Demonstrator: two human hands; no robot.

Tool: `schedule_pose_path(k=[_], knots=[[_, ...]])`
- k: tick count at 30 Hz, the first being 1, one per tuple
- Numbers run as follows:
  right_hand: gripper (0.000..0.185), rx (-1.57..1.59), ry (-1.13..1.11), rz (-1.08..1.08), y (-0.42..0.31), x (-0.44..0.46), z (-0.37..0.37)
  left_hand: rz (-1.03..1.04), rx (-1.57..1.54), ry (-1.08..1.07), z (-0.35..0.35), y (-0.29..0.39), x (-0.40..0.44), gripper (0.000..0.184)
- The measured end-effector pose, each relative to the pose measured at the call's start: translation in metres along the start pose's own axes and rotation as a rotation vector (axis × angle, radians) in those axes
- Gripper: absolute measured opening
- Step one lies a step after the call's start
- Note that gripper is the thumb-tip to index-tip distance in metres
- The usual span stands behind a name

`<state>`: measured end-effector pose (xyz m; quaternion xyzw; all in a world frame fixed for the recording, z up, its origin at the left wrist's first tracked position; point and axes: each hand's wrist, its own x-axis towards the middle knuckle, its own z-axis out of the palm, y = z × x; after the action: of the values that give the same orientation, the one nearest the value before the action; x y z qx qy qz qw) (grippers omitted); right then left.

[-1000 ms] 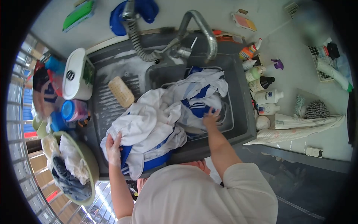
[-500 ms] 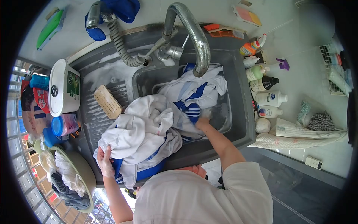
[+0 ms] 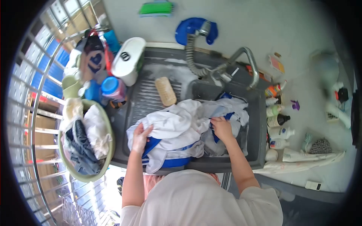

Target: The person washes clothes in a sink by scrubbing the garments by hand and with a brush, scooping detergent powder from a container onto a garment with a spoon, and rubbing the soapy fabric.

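A bundle of wet white cloth with blue parts, apparently clothing (image 3: 173,122), lies over the ribbed drainboard and the edge of the sink basin. At the bundle's left end, my left hand (image 3: 140,138) grips the fabric between thumb and fingers. My right hand (image 3: 221,128) is closed on cloth at the basin's left side; its fingertips are partly hidden in the folds. More white and blue cloth (image 3: 238,109) lies in the basin below the curved metal faucet (image 3: 253,67). A beige soap-dish-like block with holes (image 3: 165,91) rests on the drainboard.
A green tub of clothes (image 3: 110,150) stands left, beside a metal railing (image 3: 33,143). A white lidded container (image 3: 130,56) and a blue-capped jar (image 3: 110,86) border the sink's left side. Several bottles (image 3: 281,132) line its right. Suds wet the grey sink (image 3: 130,113).
My right hand has come up out of the basin and now holds cloth at its left side. The view has turned and shifted left, bringing the tub of clothes more fully into sight.
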<state>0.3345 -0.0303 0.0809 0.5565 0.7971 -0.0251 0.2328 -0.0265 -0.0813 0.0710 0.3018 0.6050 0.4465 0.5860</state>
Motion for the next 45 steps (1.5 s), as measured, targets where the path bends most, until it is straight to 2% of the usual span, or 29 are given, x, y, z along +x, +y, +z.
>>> schedule_pose_path(k=[2,5,7,9,13,15,16,18,22,23,27,30,32,36,39,41,43,45], knots=[[0.041,0.961,0.241,0.088,-0.032,-0.001,-0.052,0.005,-0.054,-0.037,-0.003,-0.003,0.002,0.032],[0.034,0.759,0.706,-0.194,-0.073,0.033,-0.102,0.003,-0.099,-0.069,-0.008,-0.004,0.003,0.031],[0.033,0.585,0.804,-0.29,-0.103,0.059,-0.142,0.011,-0.097,-0.07,-0.009,-0.008,0.007,0.03],[0.033,0.555,0.868,-0.375,-0.14,0.085,-0.178,0.022,-0.11,-0.073,-0.01,-0.011,0.008,0.03],[0.043,0.393,0.95,-0.668,-0.209,0.146,-0.243,0.035,-0.129,-0.079,-0.012,-0.011,0.008,0.029],[0.053,0.129,0.88,-0.733,-0.238,0.178,-0.27,0.029,-0.162,-0.1,-0.012,-0.008,0.007,0.032],[0.053,0.131,0.879,-0.739,-0.248,0.188,-0.283,0.028,-0.162,-0.094,-0.013,-0.007,0.007,0.032],[0.059,-0.141,0.474,-0.751,-0.264,0.204,-0.306,0.03,-0.182,-0.147,-0.015,-0.006,0.006,0.033],[0.072,-0.361,0.195,-0.777,-0.279,0.206,-0.336,0.032,-0.197,-0.153,-0.015,-0.008,0.008,0.03],[0.079,-0.387,0.203,-0.796,-0.281,0.208,-0.336,0.036,-0.2,-0.15,-0.015,-0.012,0.01,0.03],[0.08,-0.419,0.185,-0.801,-0.286,0.211,-0.336,0.027,-0.186,-0.15,-0.016,-0.011,0.009,0.03],[0.084,-0.403,0.197,-0.852,-0.284,0.215,-0.335,0.02,-0.188,-0.137,-0.016,-0.009,0.009,0.032],[0.088,-0.367,0.226,-0.975,-0.279,0.217,-0.335,0.02,-0.201,-0.151,-0.016,-0.013,0.011,0.032],[0.09,-0.371,0.28,-1.006,-0.27,0.214,-0.338,0.011,-0.174,-0.164,-0.016,-0.008,0.009,0.033],[0.084,-0.263,0.392,-1.034,-0.248,0.203,-0.351,0.012,-0.188,-0.156,-0.016,-0.009,0.009,0.033],[0.079,0.141,0.591,-1.022,-0.221,0.202,-0.359,0.004,-0.181,-0.15,-0.016,-0.01,0.01,0.032],[0.076,0.261,0.828,-0.85,-0.19,0.212,-0.362,-0.002,-0.179,-0.146,-0.017,-0.011,0.011,0.032],[0.078,0.292,0.736,-0.48,-0.17,0.224,-0.358,-0.01,-0.173,-0.145,-0.015,-0.009,0.01,0.032]])
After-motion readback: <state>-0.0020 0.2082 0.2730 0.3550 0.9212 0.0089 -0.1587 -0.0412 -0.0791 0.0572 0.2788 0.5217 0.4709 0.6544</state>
